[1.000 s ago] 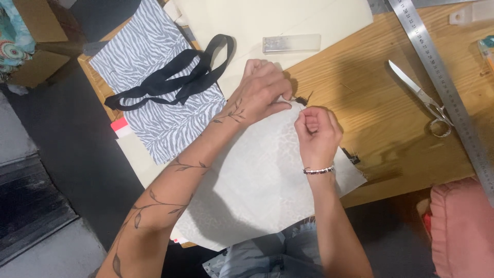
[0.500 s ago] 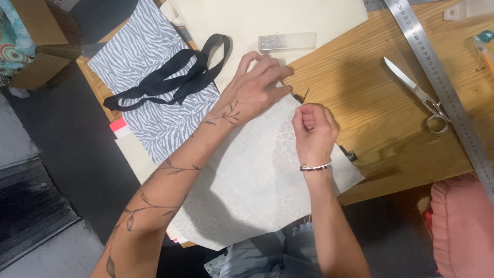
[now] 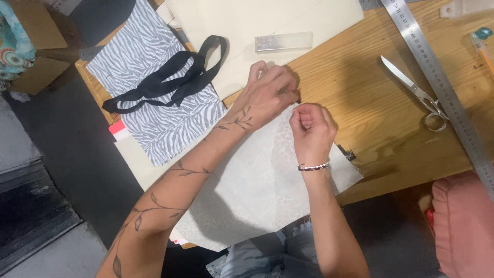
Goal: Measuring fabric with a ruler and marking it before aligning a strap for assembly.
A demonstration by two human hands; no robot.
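Left hand presses flat on the white cloth at table centre. Right hand, fingertips pinched at the cloth's 12 o'clock edge (pinched item too small to identify). Work appears early; scissors at 2 o'clock lie untouched.

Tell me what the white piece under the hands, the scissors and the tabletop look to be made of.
White piece: likely thin woven fabric, matte, with a faint tone-on-tone pattern and a frayed corner. Scissors: metal, shiny silver blades and loops. Tabletop: wood, probably pine board, light tan with visible grain lines. Left hand presses the fabric; right hand pinches its edge.
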